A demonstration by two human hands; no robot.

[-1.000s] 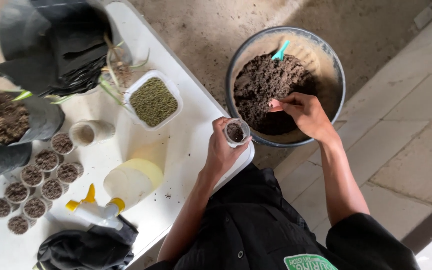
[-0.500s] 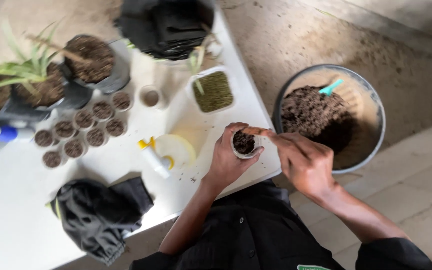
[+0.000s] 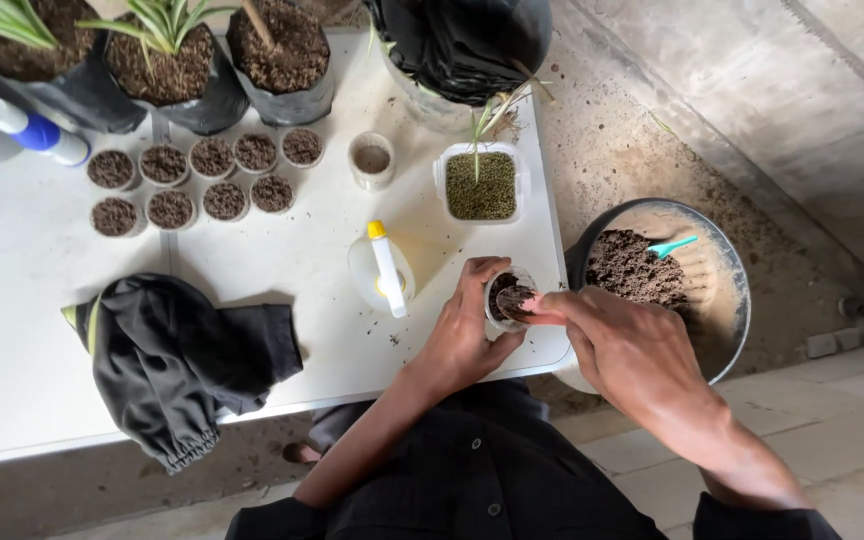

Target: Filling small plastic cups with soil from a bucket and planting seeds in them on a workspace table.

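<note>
Small soil-filled cup (image 3: 508, 297) is gripped by the left hand (image 3: 464, 335), curled shut around it over the table edge (image 3: 542, 352). Soil is pressed in by right hand (image 3: 624, 350) fingertips (image 3: 535, 306), pinched. Filling step judged underway; soil basin (image 3: 727, 290) sits right of both hands.

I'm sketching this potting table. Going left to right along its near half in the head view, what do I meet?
Black jacket → yellow-capped squeeze bottle → left hand → small soil-filled cup → right hand → soil basin on the floor.
</note>
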